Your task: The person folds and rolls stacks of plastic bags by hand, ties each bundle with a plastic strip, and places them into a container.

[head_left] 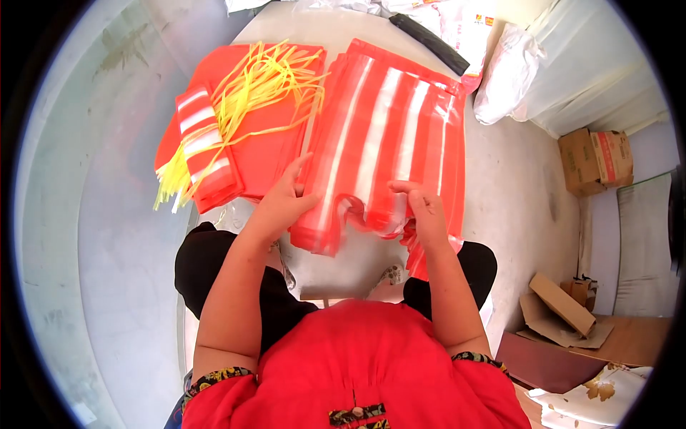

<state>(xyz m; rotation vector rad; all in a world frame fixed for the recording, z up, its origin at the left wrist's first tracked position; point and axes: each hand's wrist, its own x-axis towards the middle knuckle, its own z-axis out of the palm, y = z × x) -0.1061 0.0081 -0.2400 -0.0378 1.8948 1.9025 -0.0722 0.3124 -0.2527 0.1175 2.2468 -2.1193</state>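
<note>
A stack of red-and-white striped plastic bags [379, 121] lies in front of me, its near edge loose and rumpled. My left hand [282, 204] is at the stack's near left side, fingers stretched and apart, with nothing held. At the near right, my right hand [426, 214] has curled fingers around crumpled plastic of the top bag, and one finger points left. Part of this grip is hidden by the hand. The near edge between both hands is blurred.
Left of the stack lies a red plastic pile [279, 146] with yellow strips [268, 86] and a folded striped bundle [207, 154] on it. A black roll [432, 46] and a white package [507, 75] are at the back right. Cardboard boxes [597, 161] stand farther right.
</note>
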